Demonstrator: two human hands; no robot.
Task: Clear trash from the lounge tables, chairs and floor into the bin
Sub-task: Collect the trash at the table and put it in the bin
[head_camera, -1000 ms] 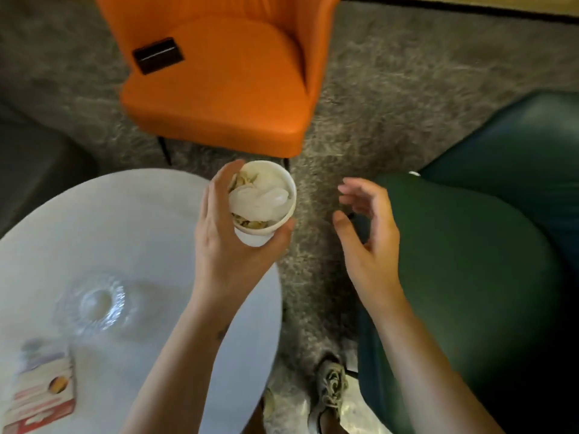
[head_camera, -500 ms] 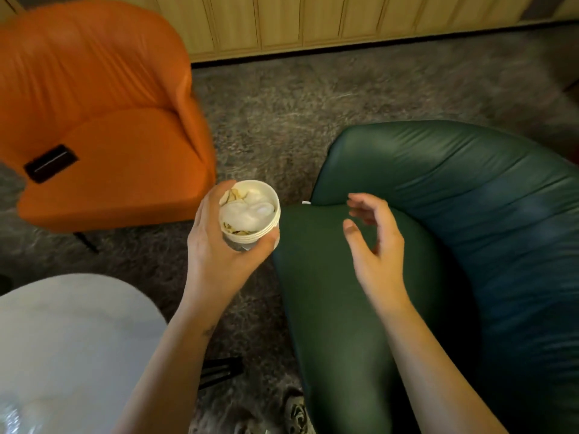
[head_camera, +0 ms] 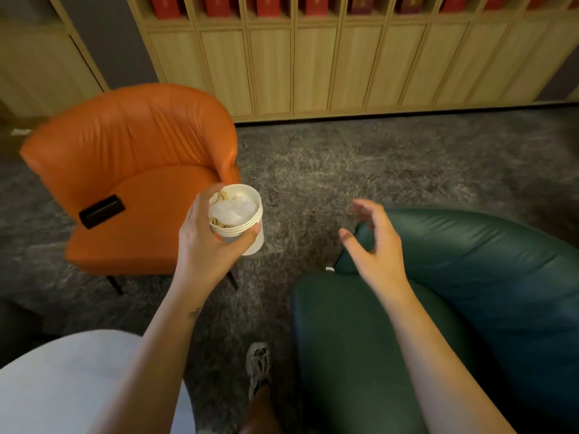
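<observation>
Left hand: raised over the carpet, wrapped round a white paper cup; the fingers curl over the far side of the rim and the thumb presses the near side.
Cup: upright in the air, in front of the orange chair's seat edge; several nested lips show at the rim, as of stacked cups.
Cup contents: crumpled white trash on top, tan scraps under it.
Right hand: its fingers are spread and loosely bent, holding nothing; it hovers over the front of the green chair, well apart from the cup.
Orange chair: to the left, with a flat black object lying on its seat.
White scrap: a small piece at the green chair's edge, too small to tell what it is.
Bench: pale round top at the lower left, beneath the left forearm.
Floor: grey carpet; one shoe stands between the bench and the green chair.
Background: wooden cabinet along the wall, red boxes in its upper compartments.
</observation>
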